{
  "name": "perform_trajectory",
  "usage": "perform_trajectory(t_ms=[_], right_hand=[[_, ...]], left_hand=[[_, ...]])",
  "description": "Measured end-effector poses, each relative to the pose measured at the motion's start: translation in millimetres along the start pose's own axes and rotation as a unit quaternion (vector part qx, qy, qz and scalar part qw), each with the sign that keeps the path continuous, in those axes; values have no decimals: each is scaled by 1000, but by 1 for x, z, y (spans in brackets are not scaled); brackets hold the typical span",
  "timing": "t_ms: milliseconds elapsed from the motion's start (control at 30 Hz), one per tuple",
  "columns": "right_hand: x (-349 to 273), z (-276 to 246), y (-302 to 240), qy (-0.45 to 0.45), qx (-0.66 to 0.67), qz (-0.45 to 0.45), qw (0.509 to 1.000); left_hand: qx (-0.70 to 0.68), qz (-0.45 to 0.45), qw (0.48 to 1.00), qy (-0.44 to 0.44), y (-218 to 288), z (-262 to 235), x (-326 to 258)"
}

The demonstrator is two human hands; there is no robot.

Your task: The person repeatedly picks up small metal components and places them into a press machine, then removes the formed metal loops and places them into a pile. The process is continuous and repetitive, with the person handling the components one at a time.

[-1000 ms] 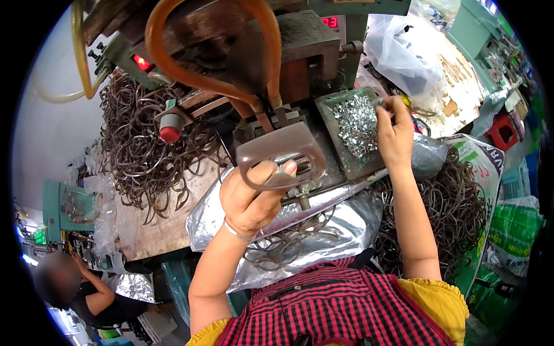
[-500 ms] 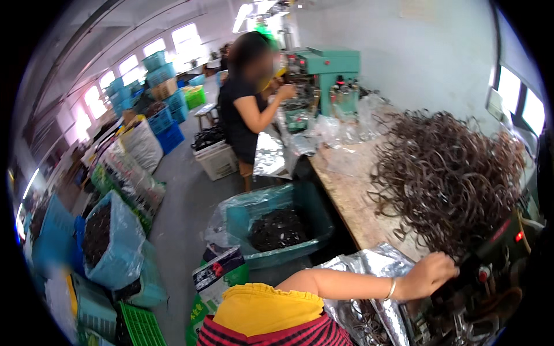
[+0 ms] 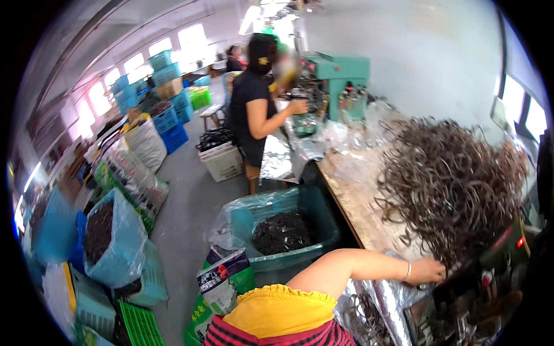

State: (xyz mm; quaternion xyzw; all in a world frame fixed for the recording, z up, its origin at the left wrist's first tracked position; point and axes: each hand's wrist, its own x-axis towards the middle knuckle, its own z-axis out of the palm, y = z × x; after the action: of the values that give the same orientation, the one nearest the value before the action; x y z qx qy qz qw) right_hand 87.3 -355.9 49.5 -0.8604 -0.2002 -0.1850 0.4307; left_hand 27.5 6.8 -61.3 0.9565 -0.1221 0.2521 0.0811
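Observation:
My left hand [image 3: 426, 271], with a bangle at the wrist, is at the near edge of a large heap of thin, dark brown curved strips [image 3: 456, 179] on the worktable. Its fingers are bent downward and look closed; the tips are hidden, and what they hold cannot be made out. Just right of the hand stands a dark machine [image 3: 490, 282] with a red light, partly lost in shadow. Below my forearm, more curved strips [image 3: 363, 317] lie on crumpled silver foil sheeting [image 3: 395, 308]. My right hand is not in view.
A teal tub [image 3: 277, 262] lined with clear plastic holds dark pieces, left of the worktable [image 3: 352, 202]. Beyond it, a co-worker [image 3: 254, 109] stands at a green machine [image 3: 340, 72]. Blue crates [image 3: 167, 75], sacks [image 3: 147, 144] and a green basket [image 3: 141, 323] line the left.
My left hand has lowered and shifted slightly left, down to the near edge of the heap. The view has shifted a little. The co-worker's head has turned toward the green machine.

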Motion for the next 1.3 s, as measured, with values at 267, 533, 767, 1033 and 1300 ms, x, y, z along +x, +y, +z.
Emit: perform_trajectory(t_ms=[267, 533, 767, 1033, 1300], right_hand=[[-52, -21, 84, 99, 92, 172, 976], [25, 14, -30, 61, 242, 20, 968], [18, 40, -39, 48, 408, 109, 905], [22, 34, -78, -5, 530, 166, 831], [-5, -24, -22, 11, 18, -14, 1000]], left_hand=[[-92, -36, 995, 26, -12, -45, 38], [-496, -406, 761, 101, -13, -68, 44], [-435, -412, 765, 235, 66, -81, 18], [-257, -25, 877, 405, 101, -128, 124], [-159, 76, 949, 260, 135, -100, 90]])
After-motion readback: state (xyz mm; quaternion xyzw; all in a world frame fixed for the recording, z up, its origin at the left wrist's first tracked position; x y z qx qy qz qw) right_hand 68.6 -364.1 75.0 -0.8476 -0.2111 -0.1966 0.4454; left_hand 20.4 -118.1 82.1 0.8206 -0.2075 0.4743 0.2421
